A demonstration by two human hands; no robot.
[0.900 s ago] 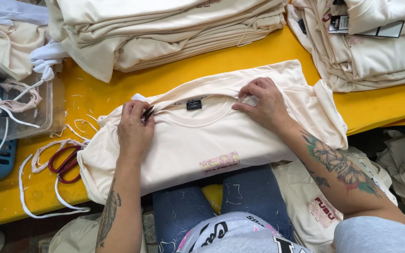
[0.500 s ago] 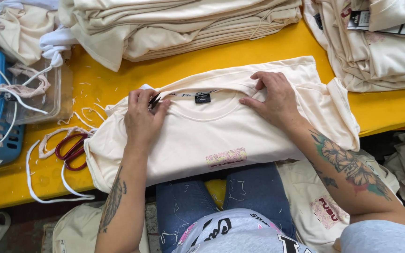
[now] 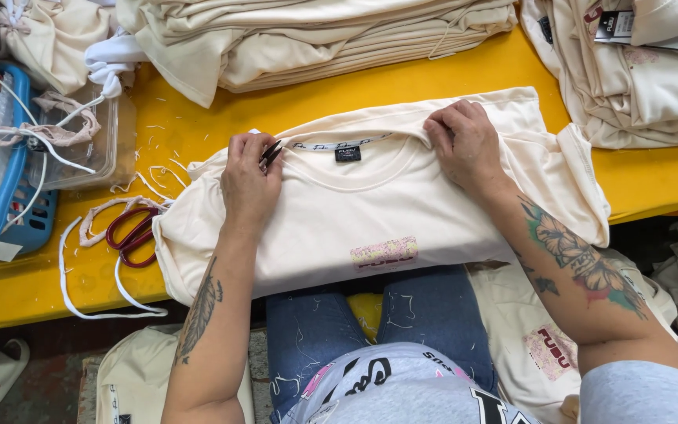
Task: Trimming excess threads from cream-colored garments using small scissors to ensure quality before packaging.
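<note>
Yellow worktable [image 3: 464, 74], folded cream stacks at twelve and two o'clock. Cream T-shirt [image 3: 370, 220] spread flat at centre, neck taped and labelled; probably mid-check. Left hand [image 3: 249, 184] curled around small black snips [image 3: 271, 153] at the collar's nine o'clock. Right hand [image 3: 464, 145] loosely cupped, pinching the collar at three o'clock.

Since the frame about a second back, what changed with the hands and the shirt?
Little. The left hand stays on the cream shirt near the collar, holding a small dark tool whose kind I cannot tell. The right hand stays at the collar's other side, fingers gripping the neckline fabric. The shirt, the red scissors and the yellow table look unmoved; mainly the camera shifted.
</note>
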